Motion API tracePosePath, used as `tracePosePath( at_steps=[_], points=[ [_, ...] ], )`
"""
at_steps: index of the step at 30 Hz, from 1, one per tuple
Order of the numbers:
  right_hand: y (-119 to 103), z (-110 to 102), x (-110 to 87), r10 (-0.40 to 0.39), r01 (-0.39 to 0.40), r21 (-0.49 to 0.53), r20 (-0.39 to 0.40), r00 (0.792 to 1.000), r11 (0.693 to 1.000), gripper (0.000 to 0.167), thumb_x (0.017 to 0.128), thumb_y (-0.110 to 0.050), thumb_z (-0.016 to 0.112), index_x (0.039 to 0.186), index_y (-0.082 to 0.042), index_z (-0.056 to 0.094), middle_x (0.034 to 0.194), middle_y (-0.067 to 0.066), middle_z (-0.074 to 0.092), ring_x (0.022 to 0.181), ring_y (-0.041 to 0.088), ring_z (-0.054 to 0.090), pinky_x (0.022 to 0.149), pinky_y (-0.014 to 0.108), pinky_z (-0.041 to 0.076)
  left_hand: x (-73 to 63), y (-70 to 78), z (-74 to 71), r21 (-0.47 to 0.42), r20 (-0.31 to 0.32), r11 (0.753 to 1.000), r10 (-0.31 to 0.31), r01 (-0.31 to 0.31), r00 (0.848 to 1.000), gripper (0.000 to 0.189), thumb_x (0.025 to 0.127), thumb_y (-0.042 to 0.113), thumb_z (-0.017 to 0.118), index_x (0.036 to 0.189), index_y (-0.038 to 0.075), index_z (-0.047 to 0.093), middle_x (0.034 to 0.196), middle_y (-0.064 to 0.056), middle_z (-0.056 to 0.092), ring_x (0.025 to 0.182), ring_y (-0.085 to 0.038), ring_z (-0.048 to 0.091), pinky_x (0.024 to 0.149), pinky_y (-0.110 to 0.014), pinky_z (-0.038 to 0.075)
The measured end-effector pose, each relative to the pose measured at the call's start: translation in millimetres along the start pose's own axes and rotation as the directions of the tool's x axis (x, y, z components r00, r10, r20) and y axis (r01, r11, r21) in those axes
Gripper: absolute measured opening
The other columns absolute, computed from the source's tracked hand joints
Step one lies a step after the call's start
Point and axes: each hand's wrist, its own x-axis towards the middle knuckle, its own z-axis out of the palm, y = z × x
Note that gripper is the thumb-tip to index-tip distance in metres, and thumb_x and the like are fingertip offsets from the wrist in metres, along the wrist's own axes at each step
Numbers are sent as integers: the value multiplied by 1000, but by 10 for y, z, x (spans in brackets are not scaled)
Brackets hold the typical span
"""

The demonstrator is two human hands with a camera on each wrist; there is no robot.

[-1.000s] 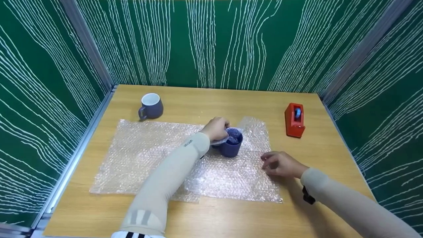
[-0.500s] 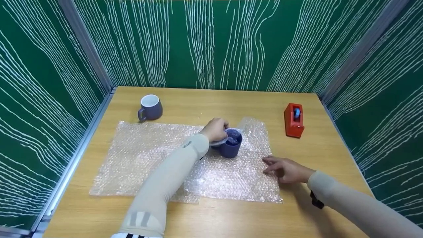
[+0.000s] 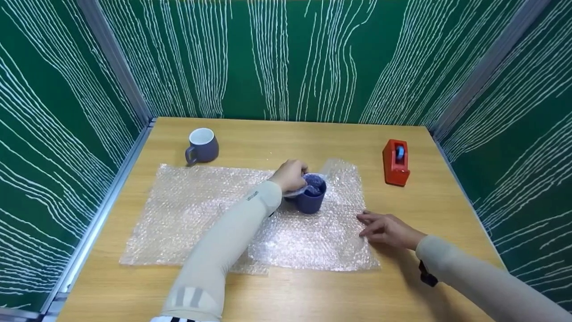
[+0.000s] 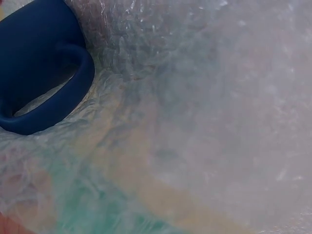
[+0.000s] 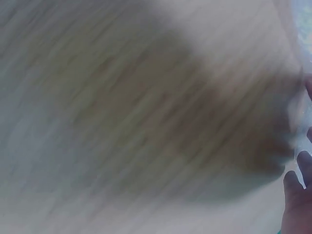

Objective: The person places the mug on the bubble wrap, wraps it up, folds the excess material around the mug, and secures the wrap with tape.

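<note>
A dark blue mug [image 3: 309,202] stands upright on a spread of clear bubble wrap [image 3: 313,241], part of which is tucked into its mouth. At the mug's rim, my left hand [image 3: 290,175] holds a gathered part of that wrap; its fingertips are partly hidden. The left wrist view has the mug's handle [image 4: 80,85] close by, with wrap [image 4: 234,97] filling most of the picture. By the right edge of the wrap, my right hand [image 3: 393,230] reaches in with fingers loosely extended, fingertips at the sheet's border. In the right wrist view only some fingers [image 5: 297,195] show.
A second, grey-blue mug [image 3: 203,147] with a white inside stands at the table's back left. A red tape dispenser [image 3: 396,167] sits at the back right. Green walls with white wavy lines [image 3: 232,62] enclose the wooden table [image 3: 286,295] on three sides.
My right hand has shifted slightly right and toward me along the wrap's edge, and its fingers have straightened. The left hand and the mug have stayed put.
</note>
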Motion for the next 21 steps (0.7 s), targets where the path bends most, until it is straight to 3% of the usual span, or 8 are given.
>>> tracePosePath(
  at_steps=[8, 15, 17, 19, 21],
  points=[
    [-189, -110, 66, -12, 17, 84, -64, 998, 996, 23, 103, -11, 73, 124, -5, 81, 139, 22, 73, 146, 57, 50, 119, 73, 32, -17, 3, 15, -16, -13, 1000, 2, -2, 1000, 14, 83, -3, 70, 87, 10, 67, 81, 2, 56, 84, -21, 55, 77, -33, 45],
    [-321, -182, 118, 18, -2, 121, -132, 991, 993, 24, 105, -12, 72, 125, -2, 80, 138, 24, 73, 134, 50, 65, 115, 74, 45, -13, -11, 40, 0, -15, 1000, 7, -7, 1000, 15, 82, -1, 70, 96, 5, 73, 82, 2, 57, 86, -21, 55, 79, -35, 47],
    [-352, -206, 146, 18, 0, 118, -151, 988, 993, 24, 105, -12, 72, 125, -2, 79, 132, 20, 77, 127, 41, 72, 113, 65, 53, -11, -13, 41, 4, -19, 1000, 7, -6, 1000, 16, 83, -1, 71, 98, 4, 74, 82, 2, 56, 86, -21, 55, 79, -36, 47],
    [-390, -230, 175, 23, -1, 127, -170, 985, 992, 24, 105, -13, 71, 125, -1, 79, 126, 16, 80, 118, 29, 75, 108, 48, 60, -12, -15, 40, 4, -21, 1000, 1, -1, 1000, 17, 83, -1, 71, 100, 4, 74, 83, 2, 57, 87, -21, 55, 80, -35, 48],
    [-428, -254, 199, 42, -18, 133, -184, 982, 991, 24, 106, -15, 71, 125, -2, 79, 123, 12, 81, 113, 18, 73, 104, 34, 59, -17, -14, 40, -2, -22, 1000, -5, 5, 1000, 18, 84, -1, 72, 101, 4, 75, 85, 1, 57, 88, -21, 56, 81, -36, 49]
  ],
)
